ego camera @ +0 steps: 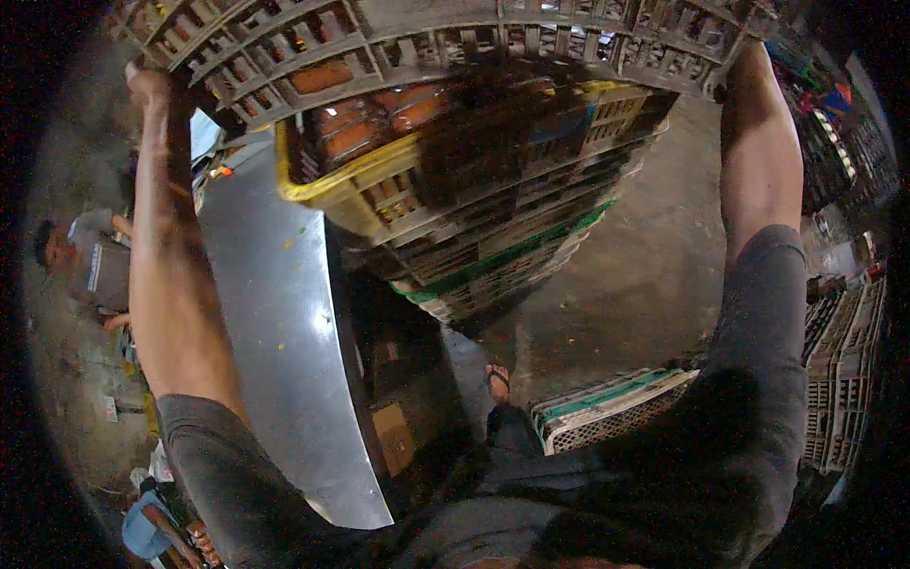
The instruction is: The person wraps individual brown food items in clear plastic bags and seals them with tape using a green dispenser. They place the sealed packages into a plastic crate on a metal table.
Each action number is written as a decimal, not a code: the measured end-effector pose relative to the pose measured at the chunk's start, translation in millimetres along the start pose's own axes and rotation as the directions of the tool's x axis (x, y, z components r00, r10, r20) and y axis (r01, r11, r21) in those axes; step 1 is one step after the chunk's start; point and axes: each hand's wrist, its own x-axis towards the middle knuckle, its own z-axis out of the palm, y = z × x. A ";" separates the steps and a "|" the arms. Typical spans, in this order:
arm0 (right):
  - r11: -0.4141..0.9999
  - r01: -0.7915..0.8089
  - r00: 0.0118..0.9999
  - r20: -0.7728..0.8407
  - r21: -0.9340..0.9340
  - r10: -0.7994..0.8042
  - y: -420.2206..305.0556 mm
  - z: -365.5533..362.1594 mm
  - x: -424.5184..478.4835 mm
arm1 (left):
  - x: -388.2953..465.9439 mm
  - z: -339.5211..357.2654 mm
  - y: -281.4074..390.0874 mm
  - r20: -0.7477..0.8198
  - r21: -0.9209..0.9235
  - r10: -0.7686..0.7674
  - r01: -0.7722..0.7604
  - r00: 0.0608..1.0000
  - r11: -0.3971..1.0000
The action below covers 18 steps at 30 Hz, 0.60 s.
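Observation:
A slatted, dull beige plastic crate [441, 46] spans the top of the view, raised above a stack of crates. My left hand [151, 84] grips its left end. At its right end is my right hand [755, 53], with the fingers hidden by the crate and shadow. Below it, the stack's top crate [348, 174] has a yellow rim. In that crate lie several orange-brown packs [355, 131] in shiny clear wrapping. Lower crates of the stack [498, 263] include a green one.
A shiny metal tabletop [277, 306] runs along my left, with a cardboard box [392, 437] beneath. Flat crates [618, 412] stand on the floor near my leg. More crates [839, 384] are stacked at right. Two people [99, 259] [149, 530] are at the left.

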 end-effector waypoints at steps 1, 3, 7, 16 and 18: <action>1.000 -0.004 1.000 -0.015 -0.001 0.004 6.5 -10.7 6.2 | -7.2 10.4 -4.8 0.009 0.145 -0.035 0.033 0.999 0.989; 0.999 -0.031 0.999 -0.040 0.024 0.032 29.0 -34.1 -2.5 | -21.3 28.8 -12.4 0.015 0.445 -0.091 0.075 0.996 0.892; 0.994 -0.073 0.996 -0.059 -0.085 0.068 64.8 -60.5 -3.0 | -61.9 52.1 12.6 0.043 0.369 -0.145 0.120 0.988 0.922; 0.962 -0.064 0.998 -0.001 -0.265 0.066 68.9 -74.5 11.1 | -185.9 33.5 130.3 0.107 -0.355 -0.305 0.323 0.946 0.877; 0.974 -0.090 0.996 -0.001 -0.209 0.092 71.1 -64.7 6.8 | -190.1 -2.4 148.1 0.136 -0.326 -0.315 0.343 0.939 0.881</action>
